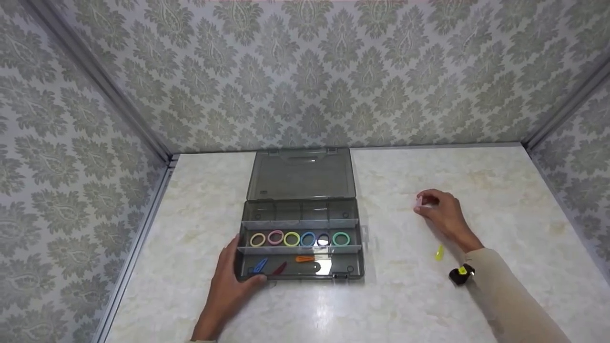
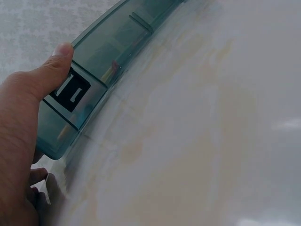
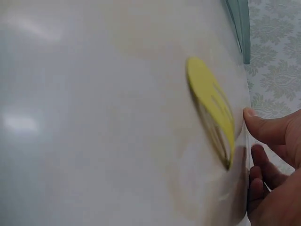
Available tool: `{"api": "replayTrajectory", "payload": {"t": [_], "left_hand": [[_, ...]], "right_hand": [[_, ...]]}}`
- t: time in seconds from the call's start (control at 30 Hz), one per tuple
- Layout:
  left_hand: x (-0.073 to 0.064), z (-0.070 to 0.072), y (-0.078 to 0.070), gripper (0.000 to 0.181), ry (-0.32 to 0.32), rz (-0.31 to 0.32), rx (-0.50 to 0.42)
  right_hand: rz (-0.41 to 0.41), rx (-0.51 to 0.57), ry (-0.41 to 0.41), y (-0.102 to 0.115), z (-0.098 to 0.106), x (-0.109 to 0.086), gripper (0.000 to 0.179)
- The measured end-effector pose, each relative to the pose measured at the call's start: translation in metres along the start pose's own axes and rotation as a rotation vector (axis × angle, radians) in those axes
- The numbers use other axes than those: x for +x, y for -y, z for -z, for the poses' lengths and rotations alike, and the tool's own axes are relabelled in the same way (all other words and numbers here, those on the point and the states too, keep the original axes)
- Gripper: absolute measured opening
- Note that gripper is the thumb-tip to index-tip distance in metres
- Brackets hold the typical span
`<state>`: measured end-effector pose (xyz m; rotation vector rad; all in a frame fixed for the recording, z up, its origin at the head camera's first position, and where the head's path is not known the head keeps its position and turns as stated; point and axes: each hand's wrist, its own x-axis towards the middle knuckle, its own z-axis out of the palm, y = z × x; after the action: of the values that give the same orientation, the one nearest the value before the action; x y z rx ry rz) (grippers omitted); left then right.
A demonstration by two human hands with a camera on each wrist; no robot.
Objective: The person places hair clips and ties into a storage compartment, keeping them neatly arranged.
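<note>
A smoky clear organizer box (image 1: pixel 301 275) lies on the table with its lid (image 1: pixel 302 176) folded back. My left hand (image 1: pixel 231 281) grips its front left corner, thumb (image 2: pixel 59 59) on the front wall. Several coloured hair ties (image 1: pixel 292 239) stand in a row in the middle compartment. In the front one lie a blue snap hair clip (image 1: pixel 260 265), a dark red clip (image 1: pixel 279 268) and an orange clip (image 1: pixel 305 259). Away to the right, my right hand (image 1: pixel 444 212) pinches a small pale pink piece (image 1: pixel 419 202), mostly hidden by the fingers.
A yellow snap hair clip (image 3: pixel 209 96) lies on the marbled table (image 1: pixel 395 305), below my right hand in the head view. The box's back row (image 1: pixel 276 209) has dividers. Patterned wall panels (image 1: pixel 310 76) enclose the table's back and sides.
</note>
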<state>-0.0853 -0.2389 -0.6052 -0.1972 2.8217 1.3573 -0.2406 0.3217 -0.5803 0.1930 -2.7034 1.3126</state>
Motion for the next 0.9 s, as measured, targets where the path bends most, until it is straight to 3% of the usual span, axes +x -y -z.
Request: {"api": "replayTrajectory", "payload": {"t": [0.5, 0.9], "left_hand": [[0.000, -0.001, -0.003, 0.130, 0.007, -0.011, 0.012], [0.000, -0.001, 0.000, 0.131, -0.004, -0.014, 0.019]], "right_hand": [[-0.044, -0.016, -0.039, 0.009, 0.000, -0.009, 0.013], [0.045, -0.008, -0.012, 0.040, -0.012, -0.018, 0.006]]}}
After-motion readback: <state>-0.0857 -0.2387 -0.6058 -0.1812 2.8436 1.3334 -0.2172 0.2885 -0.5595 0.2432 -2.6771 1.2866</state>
